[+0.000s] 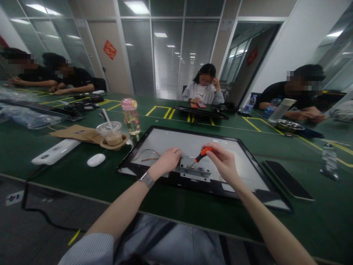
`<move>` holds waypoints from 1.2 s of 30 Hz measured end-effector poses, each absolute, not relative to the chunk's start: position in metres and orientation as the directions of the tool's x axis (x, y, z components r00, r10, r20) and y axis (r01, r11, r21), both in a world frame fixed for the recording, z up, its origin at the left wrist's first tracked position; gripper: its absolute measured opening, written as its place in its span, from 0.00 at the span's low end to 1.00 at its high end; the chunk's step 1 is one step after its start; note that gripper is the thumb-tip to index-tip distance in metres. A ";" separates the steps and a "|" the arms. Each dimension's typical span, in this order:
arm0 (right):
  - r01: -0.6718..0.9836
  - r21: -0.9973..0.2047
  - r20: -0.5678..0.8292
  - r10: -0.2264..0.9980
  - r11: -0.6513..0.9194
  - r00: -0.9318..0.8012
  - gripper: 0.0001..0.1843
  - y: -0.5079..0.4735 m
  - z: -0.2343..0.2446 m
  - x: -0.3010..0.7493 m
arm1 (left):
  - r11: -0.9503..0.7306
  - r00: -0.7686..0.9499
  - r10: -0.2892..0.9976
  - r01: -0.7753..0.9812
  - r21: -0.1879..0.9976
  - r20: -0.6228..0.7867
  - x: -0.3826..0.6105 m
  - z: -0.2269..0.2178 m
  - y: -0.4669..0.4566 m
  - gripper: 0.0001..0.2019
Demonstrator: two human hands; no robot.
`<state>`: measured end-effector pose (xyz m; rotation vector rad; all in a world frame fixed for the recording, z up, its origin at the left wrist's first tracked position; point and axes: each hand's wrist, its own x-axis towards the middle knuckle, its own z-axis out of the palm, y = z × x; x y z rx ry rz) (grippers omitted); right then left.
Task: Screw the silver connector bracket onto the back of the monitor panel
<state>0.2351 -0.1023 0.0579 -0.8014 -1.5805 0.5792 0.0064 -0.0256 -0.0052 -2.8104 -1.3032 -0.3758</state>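
A screwdriver [203,154] with an orange and black handle is gripped in my right hand [224,160]. It slants down to the left, its shaft ending at a metal bracket [195,172] that carries a small board with connectors. Whether the tip sits in a screw is too small to see. My left hand [169,160] lies at the bracket's left edge, fingers stretched forward and partly hidden. Beneath both hands is a large flat display panel [165,138], back up, with a black frame. Thin coloured wires [150,154] lie loose on its left part.
Left of the panel are an iced drink cup [109,131], a pink-lidded bottle [131,114], a white oval case [96,159] and a long white device [56,151]. A dark phone [286,179] lies to the right. Several people sit around the green table [91,184].
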 end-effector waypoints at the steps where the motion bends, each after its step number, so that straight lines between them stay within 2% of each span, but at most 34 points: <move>1: 0.190 -0.744 0.646 0.762 0.641 -0.040 0.08 -0.101 0.058 0.236 | -0.650 0.621 0.750 0.755 0.081 0.227 0.007 -0.006 -0.025 0.18; 8: 0.132 -0.769 0.614 0.780 0.626 -0.126 0.15 -0.098 0.055 0.243 | -0.659 0.628 0.742 0.748 0.078 0.233 0.007 -0.009 -0.023 0.17; 12: 0.091 -0.801 0.583 0.806 0.591 -0.098 0.13 -0.099 0.055 0.241 | -0.652 0.623 0.749 0.753 0.085 0.227 0.007 -0.006 -0.025 0.17; 18: 0.136 -0.767 0.625 0.778 0.628 -0.065 0.09 -0.103 0.060 0.236 | -0.645 0.616 0.757 0.758 0.099 0.219 0.007 -0.003 -0.027 0.17; 23: 0.119 -0.807 0.563 0.815 0.578 -0.138 0.16 -0.104 0.059 0.239 | -0.632 0.603 0.768 0.768 0.103 0.216 0.008 -0.003 -0.028 0.17; 30: 0.057 -0.794 0.602 0.796 0.605 -0.059 0.09 -0.096 0.052 0.239 | -0.642 0.614 0.761 0.759 0.106 0.209 0.007 -0.003 -0.027 0.17; 36: 0.032 -0.842 0.531 0.838 0.538 -0.126 0.15 -0.098 0.052 0.240 | -0.636 0.609 0.767 0.764 0.112 0.201 0.009 -0.003 -0.026 0.18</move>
